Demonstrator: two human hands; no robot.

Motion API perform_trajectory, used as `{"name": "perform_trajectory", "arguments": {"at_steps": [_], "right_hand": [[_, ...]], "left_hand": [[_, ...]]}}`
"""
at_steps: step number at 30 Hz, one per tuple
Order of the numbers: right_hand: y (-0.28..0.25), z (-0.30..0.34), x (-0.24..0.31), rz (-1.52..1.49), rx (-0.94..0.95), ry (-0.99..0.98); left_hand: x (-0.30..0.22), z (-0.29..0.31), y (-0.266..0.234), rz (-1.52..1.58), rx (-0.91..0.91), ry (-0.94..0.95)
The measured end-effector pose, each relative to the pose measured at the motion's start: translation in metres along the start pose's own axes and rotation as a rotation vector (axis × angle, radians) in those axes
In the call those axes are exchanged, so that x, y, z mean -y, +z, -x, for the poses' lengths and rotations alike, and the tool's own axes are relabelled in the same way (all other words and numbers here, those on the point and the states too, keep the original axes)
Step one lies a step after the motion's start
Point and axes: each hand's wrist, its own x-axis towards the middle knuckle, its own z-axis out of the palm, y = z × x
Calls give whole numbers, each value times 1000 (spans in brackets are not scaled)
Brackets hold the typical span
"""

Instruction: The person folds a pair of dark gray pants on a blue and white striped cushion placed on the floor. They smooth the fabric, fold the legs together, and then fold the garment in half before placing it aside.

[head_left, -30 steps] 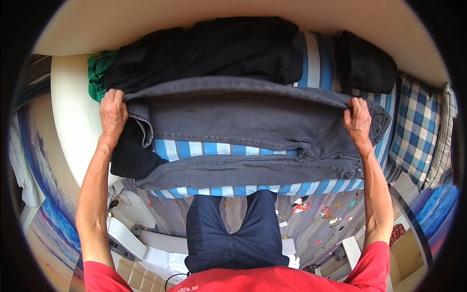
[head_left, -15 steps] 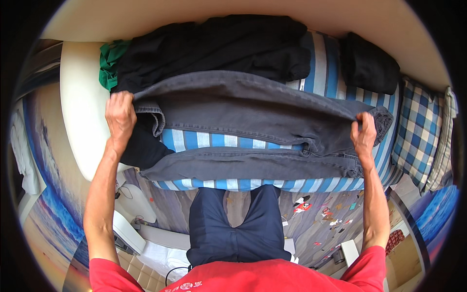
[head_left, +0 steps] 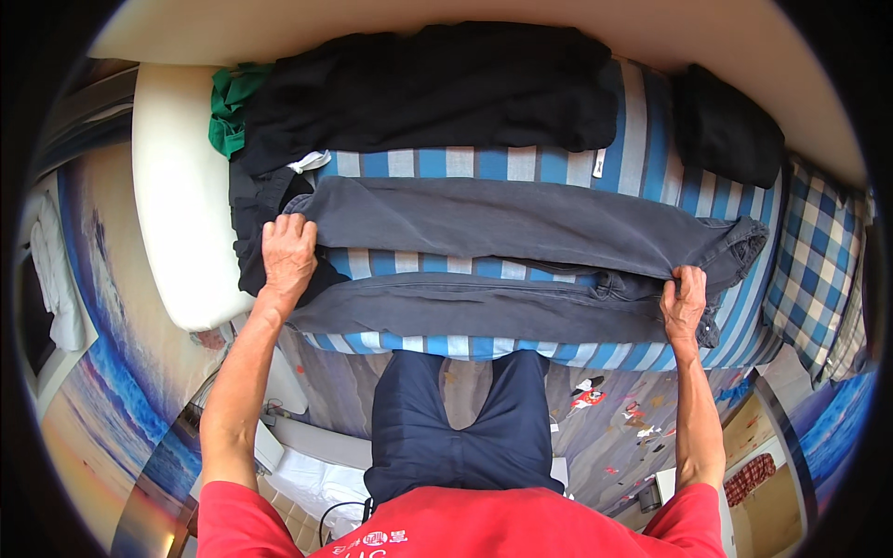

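A pair of dark grey jeans (head_left: 465, 219) lies stretched sideways over a blue-and-white striped cover (head_left: 423, 166), its two legs side by side and the waist end at the right. My left hand (head_left: 290, 251) is closed on the hem end of the farther leg. Near the waist, my right hand (head_left: 684, 302) pinches the denim at the near edge of that same leg. The farther leg now rests fairly flat, with a strip of cover showing between the legs. Dark clothing (head_left: 256, 200) lies bunched beyond and under the hems.
A large black garment (head_left: 437, 88) is spread along the back, with green cloth (head_left: 233, 107) at its left end. A folded black garment (head_left: 728, 126) lies at the back right. Checked cushion (head_left: 812, 270) stands at the right; a pale rounded armrest (head_left: 172, 186) bounds the left.
The farther leg, held up and billowing before, has come down nearer and lies flatter, baring the cover behind it. Both hands moved lower, the left also rightward. Both keep hold of the jeans.
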Motion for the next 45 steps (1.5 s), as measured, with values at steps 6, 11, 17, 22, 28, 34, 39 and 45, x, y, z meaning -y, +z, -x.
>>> {"name": "perform_trajectory", "arguments": {"at_steps": [6, 11, 17, 22, 28, 34, 39, 45], "right_hand": [[24, 15, -3, 59, 184, 42], [25, 8, -2, 149, 180, 100], [22, -33, 27, 77, 44, -61], [34, -89, 34, 251, 137, -156], [45, -109, 18, 193, 258, -83], [53, -106, 17, 153, 227, -24], [55, -105, 17, 138, 200, -14], [56, -105, 19, 135, 203, 0]], "left_hand": [[-22, 1, 18, 28, 111, -14], [-32, -2, -4, 360, -69, -182], [5, -52, -3, 391, -214, -237], [28, -83, 25, 236, 462, -245], [23, -75, 42, 555, 542, -606], [-6, -46, 41, 505, 316, -708], [-25, -36, 22, 642, 220, -878], [-50, -12, 36, 1019, -47, -1274]]}}
